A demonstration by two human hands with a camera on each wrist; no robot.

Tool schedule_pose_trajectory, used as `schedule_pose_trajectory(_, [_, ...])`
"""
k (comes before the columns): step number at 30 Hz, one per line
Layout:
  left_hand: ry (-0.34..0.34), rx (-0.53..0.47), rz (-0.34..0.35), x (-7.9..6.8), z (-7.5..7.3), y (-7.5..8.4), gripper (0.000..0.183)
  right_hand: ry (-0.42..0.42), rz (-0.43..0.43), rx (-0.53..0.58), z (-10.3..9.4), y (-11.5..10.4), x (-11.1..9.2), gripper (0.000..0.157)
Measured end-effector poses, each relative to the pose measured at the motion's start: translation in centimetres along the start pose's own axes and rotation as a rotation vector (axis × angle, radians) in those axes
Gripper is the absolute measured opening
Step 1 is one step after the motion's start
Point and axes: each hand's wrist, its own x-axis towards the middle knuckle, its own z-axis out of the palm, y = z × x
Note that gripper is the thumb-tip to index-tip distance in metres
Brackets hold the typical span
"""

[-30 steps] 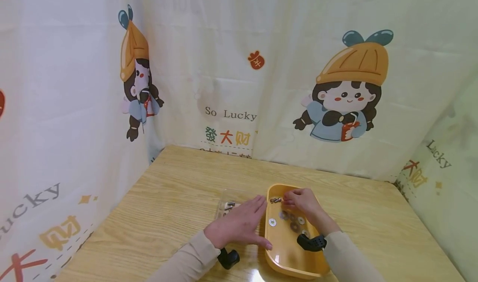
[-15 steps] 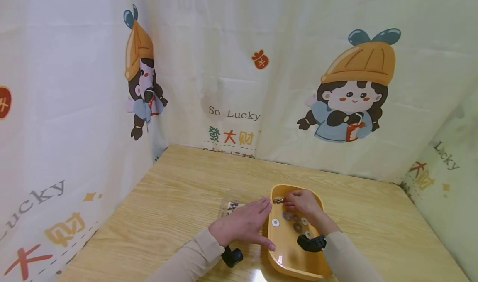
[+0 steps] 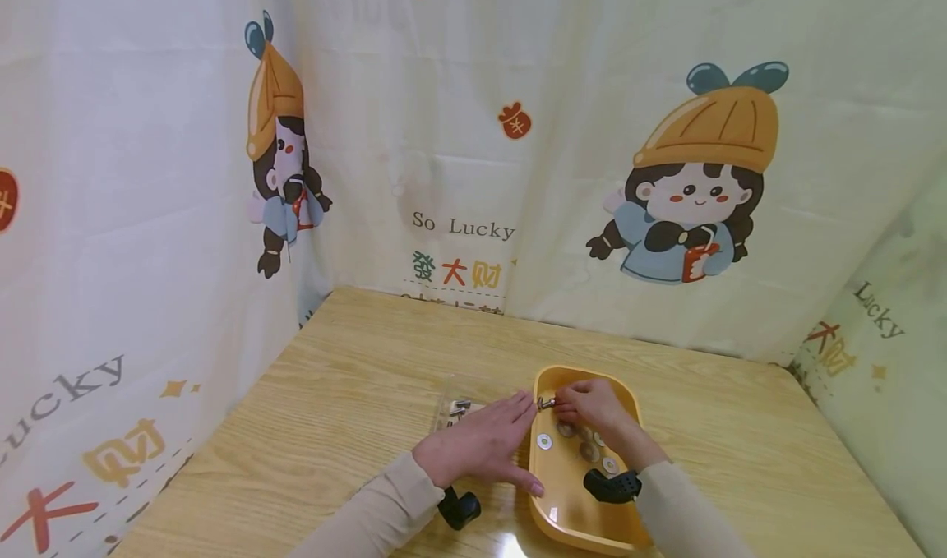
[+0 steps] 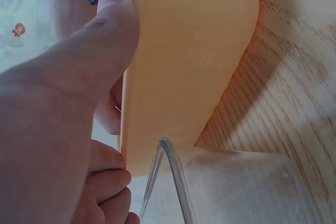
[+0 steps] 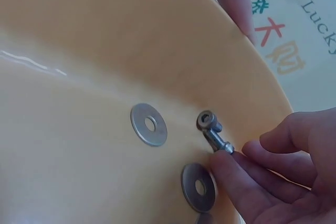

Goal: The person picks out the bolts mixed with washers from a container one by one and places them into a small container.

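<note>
A yellow tray point(image 3: 584, 517) with rounded corners holds washers point(image 5: 148, 124) and a small cluster of hex socket screws point(image 5: 210, 124). My right hand point(image 3: 592, 406) reaches down into the far end of the tray. Its fingertips point(image 5: 224, 163) pinch the end of one screw, which lies against another by the tray wall. My left hand point(image 3: 481, 439) lies along the tray's left side with fingers extended, its thumb point(image 4: 115, 3) on the rim. A clear plastic box point(image 4: 241, 182) with several metal pieces stands partly under the left hand.
The tray and box stand on a wood-grain table point(image 3: 333, 402). A printed curtain point(image 3: 444, 131) hangs behind and at both sides. A black wrist camera point(image 3: 459, 509) sits at the left wrist, another wrist camera point(image 3: 612, 486) at the right.
My right hand has shifted slightly left and toward me, and the screws at its fingertips have moved a little with it. The left hand keeps its place on the tray.
</note>
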Motion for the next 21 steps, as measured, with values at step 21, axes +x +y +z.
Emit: schedule_pose_trajectory(21, [0.01,-0.026,0.006,0.03,0.28,-0.31,0.107,-0.054,-0.042,0.073,0.88,0.09,-0.08,0.029])
